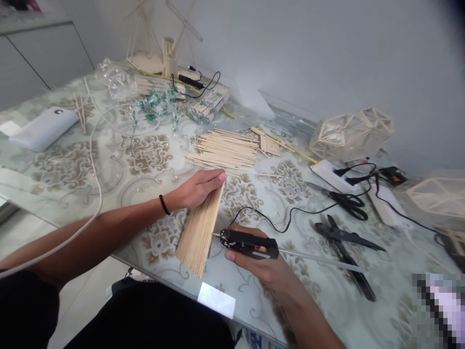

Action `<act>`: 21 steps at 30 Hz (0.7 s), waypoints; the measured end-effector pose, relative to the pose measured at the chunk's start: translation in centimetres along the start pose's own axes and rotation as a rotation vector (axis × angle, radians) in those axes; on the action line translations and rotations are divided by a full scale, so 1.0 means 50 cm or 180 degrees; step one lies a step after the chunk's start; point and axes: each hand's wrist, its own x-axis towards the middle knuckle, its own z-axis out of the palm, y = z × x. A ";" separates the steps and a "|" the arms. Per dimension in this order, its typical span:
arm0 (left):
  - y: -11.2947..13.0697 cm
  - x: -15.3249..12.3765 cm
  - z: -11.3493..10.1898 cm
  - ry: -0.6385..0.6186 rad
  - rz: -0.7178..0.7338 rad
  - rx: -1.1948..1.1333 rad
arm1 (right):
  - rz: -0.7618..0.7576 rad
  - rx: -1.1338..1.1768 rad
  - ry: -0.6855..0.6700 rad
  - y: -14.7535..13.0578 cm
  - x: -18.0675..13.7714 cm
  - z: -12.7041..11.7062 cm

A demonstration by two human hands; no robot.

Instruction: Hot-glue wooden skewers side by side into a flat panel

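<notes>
My left hand (205, 188) grips the far end of a flat panel of wooden sticks (199, 233) laid side by side, its near end tilted toward the table's front edge. In my right hand (259, 252) is a black hot glue gun (250, 243), its nozzle at the panel's right edge. Whether the tip touches the wood I cannot tell. A clear glue stick (321, 261) sticks out of the gun's back, and a black cord runs from the gun to the right. Beyond my left hand lies a pile of loose wooden sticks (228, 149).
Scissors (348, 203) and black-handled pliers (341, 237) lie to the right, near a white power strip (334, 175). Stick-frame models (350, 133) stand by the wall. Packaged sticks (209, 104) and green-printed wrappers (158, 104) lie at the back. A white cable (96, 169) crosses the left side.
</notes>
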 end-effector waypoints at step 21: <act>0.006 -0.007 0.004 -0.0153 -0.0056 0.0009 | 0.0200 -0.0095 0.0376 0.011 -0.004 0.007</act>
